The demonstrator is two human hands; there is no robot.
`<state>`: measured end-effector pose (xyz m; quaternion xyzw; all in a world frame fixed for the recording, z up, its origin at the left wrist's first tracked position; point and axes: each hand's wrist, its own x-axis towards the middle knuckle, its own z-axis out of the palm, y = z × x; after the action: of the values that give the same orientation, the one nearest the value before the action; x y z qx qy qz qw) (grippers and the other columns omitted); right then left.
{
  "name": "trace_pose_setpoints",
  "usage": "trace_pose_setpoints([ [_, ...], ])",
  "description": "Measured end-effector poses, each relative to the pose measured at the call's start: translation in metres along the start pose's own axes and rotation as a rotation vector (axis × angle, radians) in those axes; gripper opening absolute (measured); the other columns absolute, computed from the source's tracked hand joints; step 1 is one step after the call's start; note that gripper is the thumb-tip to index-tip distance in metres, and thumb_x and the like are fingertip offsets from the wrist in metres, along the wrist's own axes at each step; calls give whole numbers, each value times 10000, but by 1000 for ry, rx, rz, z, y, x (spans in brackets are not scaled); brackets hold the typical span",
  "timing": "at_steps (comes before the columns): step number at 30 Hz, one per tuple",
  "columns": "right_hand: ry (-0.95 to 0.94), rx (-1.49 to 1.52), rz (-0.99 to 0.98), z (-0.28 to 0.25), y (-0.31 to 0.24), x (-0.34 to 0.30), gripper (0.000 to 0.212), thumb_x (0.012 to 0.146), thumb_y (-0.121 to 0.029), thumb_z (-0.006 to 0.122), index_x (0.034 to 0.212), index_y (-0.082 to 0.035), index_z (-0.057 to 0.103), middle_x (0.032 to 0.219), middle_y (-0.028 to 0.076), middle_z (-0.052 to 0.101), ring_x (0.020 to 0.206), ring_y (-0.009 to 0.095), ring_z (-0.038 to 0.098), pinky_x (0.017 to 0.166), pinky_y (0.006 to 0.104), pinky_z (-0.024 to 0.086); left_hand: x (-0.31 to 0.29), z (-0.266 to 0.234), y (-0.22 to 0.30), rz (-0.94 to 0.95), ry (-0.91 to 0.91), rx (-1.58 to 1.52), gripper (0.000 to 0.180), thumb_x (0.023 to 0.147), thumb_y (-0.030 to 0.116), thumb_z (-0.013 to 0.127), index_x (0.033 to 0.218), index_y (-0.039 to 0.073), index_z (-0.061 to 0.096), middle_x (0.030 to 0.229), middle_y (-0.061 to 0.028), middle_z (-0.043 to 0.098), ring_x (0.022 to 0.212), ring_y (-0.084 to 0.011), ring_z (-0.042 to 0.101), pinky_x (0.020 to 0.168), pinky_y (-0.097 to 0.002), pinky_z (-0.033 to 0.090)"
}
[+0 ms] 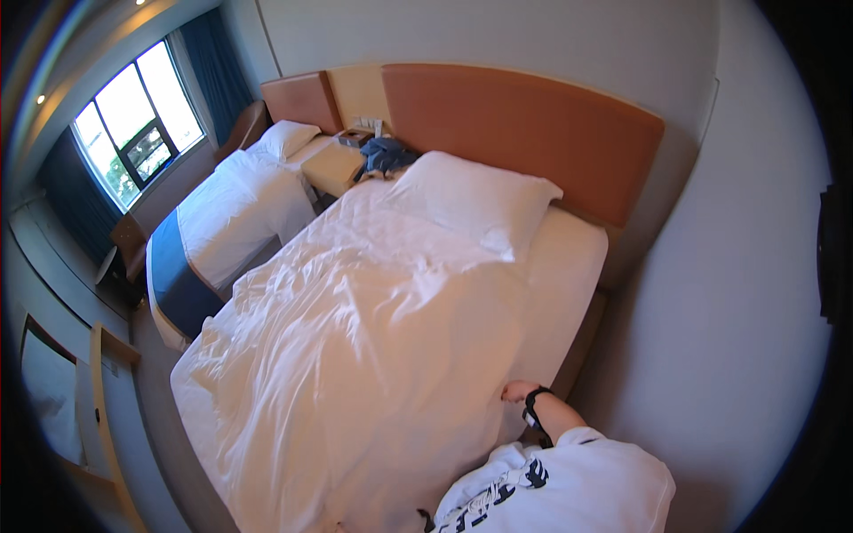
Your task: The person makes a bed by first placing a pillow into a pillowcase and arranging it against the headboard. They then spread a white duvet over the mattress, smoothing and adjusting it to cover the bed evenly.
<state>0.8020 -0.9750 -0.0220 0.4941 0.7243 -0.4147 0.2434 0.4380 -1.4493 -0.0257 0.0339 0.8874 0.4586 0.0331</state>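
Note:
A rumpled white duvet (355, 355) covers most of the near bed, heavily creased on its left half and smoother toward the right. At the bed's right side, my right hand (519, 391) is closed on the duvet's edge, with a black band around the wrist. Of my left hand (340, 528) only a sliver shows at the lower edge, against the duvet; its fingers are hidden. A white pillow (480, 200) lies at the head of this bed, on the white sheet (569, 266).
An orange-brown headboard (524, 133) backs the near bed. Left of it stand a nightstand (333, 169) with dark blue cloth (388, 155) beside it, and a second bed (231, 204) with a blue runner (182, 275). A wall (711, 311) rises close on the right.

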Motion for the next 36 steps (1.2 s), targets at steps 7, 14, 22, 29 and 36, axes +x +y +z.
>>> trace_pose_setpoints([
  [7,247,-24,67,-87,113,15,301,713,-248,483,880,-56,643,900,162,615,867,287,585,758,367,454,-25,72,110,133,43,76,834,630,10,644,1311,-49,166,1302,-249,289,1218,-358,275,1023,-401,189],
  [14,119,-120,-19,-128,120,24,346,736,-269,503,1022,-103,603,1027,141,588,965,282,550,837,365,424,-60,142,273,168,-346,-130,734,734,158,618,1320,-6,208,1352,-197,257,1251,-320,249,1025,-389,194],
  [22,213,-73,-15,-268,159,16,371,773,-279,480,1090,-110,571,1102,124,557,1015,287,526,867,355,417,-125,285,412,352,-678,-223,619,773,181,590,1280,-12,293,1302,-192,340,1229,-307,291,1009,-371,233],
  [29,476,-27,-190,-408,197,115,354,754,-237,542,1075,-89,554,1124,156,523,1067,339,459,888,388,396,-204,473,527,676,-1036,169,690,752,224,616,1289,-14,254,1294,-263,289,1221,-382,262,1002,-406,243],
  [36,991,32,-260,-537,188,182,541,741,-228,583,1216,-57,390,1302,196,291,1204,346,285,975,414,280,-281,693,610,898,-872,425,792,709,227,644,1336,69,188,1325,-296,203,1211,-469,202,986,-481,222],
])
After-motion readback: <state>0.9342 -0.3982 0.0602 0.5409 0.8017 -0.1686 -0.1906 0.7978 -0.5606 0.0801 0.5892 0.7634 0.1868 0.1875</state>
